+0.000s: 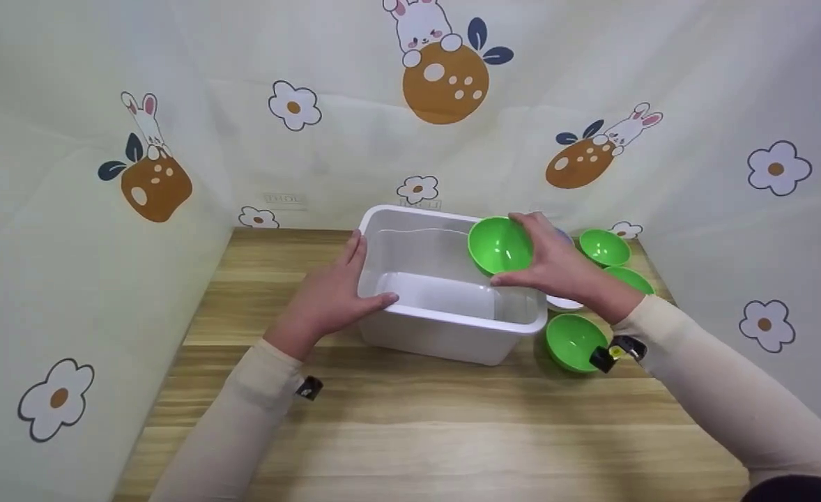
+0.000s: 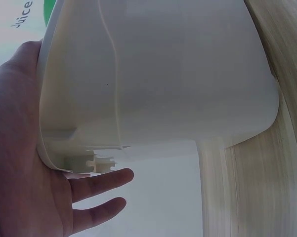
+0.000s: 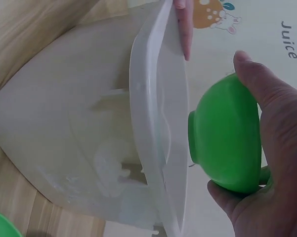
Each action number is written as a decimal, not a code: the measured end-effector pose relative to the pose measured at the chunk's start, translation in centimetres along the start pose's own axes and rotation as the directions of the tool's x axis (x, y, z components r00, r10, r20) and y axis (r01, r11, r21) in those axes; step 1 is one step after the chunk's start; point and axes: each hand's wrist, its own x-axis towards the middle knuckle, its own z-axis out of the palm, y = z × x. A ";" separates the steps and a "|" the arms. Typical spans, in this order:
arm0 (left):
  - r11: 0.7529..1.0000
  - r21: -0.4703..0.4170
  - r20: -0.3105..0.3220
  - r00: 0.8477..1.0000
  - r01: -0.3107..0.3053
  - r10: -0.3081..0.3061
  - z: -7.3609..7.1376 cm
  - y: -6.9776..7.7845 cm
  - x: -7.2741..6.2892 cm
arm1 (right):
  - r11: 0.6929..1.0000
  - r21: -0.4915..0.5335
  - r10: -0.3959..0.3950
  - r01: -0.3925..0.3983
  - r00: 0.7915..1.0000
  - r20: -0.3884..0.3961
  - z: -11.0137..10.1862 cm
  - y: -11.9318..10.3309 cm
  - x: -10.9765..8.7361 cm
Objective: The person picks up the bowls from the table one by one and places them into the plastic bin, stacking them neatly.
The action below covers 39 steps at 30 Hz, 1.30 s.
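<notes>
My right hand [image 1: 553, 261] grips a green bowl [image 1: 495, 245] by its rim, thumb on the near side and fingers on the far side. The bowl is tilted with its hollow toward me, above the right part of a white plastic bin [image 1: 452, 321]; in the right wrist view its foot points at the bin's rim. My left hand [image 1: 327, 296] rests against the bin's left rim, thumb over the near edge. Two straight, spread fingers [image 2: 104, 183] of it show in the left wrist view. The bin stands upright, its visible floor bare.
Right of the bin are more green bowls: one near the front [image 1: 571, 341], one at the back [image 1: 604, 245] and one partly behind my right wrist [image 1: 630, 279]. A white rim [image 1: 565, 304] and something blue [image 1: 564, 237] peek out there. Patterned curtains [image 1: 341, 153] enclose the wooden table [image 1: 410, 432].
</notes>
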 end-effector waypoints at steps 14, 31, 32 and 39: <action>1.000 -0.002 0.009 1.000 0.018 -0.018 -0.1 0.2 -0.1 | 0.998 0.046 -0.048 0.043 0.993 0.110 0.9 -1.8 3.0; 1.000 -0.012 -0.001 1.000 -0.015 0.015 0.0 0.0 0.0 | 0.977 0.089 -0.206 0.192 0.959 0.196 2.8 -2.2 7.5; 1.000 -0.013 -0.003 1.000 -0.016 0.016 0.0 0.0 0.0 | 0.977 0.084 -0.211 0.198 0.957 0.200 3.0 -2.1 7.8; 1.000 -0.017 -0.001 1.000 -0.012 0.012 -0.1 0.0 -0.2 | 0.974 0.088 -0.225 0.210 0.949 0.220 4.4 -2.1 9.5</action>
